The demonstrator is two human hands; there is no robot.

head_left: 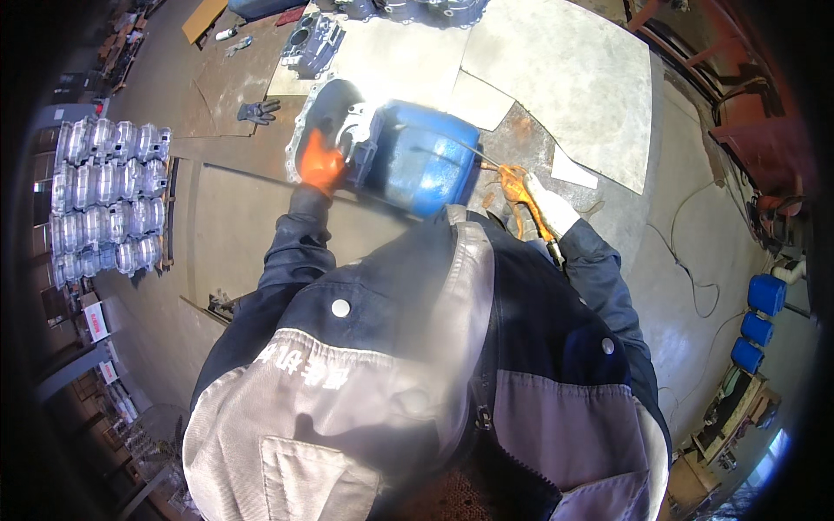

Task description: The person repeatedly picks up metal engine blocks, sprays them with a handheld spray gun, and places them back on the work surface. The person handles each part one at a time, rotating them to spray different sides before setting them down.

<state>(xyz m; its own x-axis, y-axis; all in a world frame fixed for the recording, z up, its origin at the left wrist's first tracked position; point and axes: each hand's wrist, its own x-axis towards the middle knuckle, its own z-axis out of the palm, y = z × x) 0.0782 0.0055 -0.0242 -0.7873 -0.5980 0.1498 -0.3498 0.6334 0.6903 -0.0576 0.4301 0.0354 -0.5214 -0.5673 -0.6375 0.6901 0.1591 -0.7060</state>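
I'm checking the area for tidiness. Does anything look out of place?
A single dark glove lies loose beyond and left of the left hand, no mate beside it, so it may be stray. At right, a thin cable trails in loose bends, which looks untidy.

Well left of the left hand point(321, 162): silvery castings point(111, 198), stacked in rows. Ahead and left of same hand: dark glove point(258, 112), lying loose; farther off, a small white cylindrical item point(227, 34) and a tan board point(203, 19). Nearly straight ahead of it: grey metal housing point(311, 43), with openings. Ahead and right of the right hand point(540, 204): large pale sheet point(578, 87); nearer that hand, a white offcut point(573, 171). Well to its right: thin looped cable point(692, 280), reddish metal frame point(764, 156), three blue containers point(767, 295) in a row.
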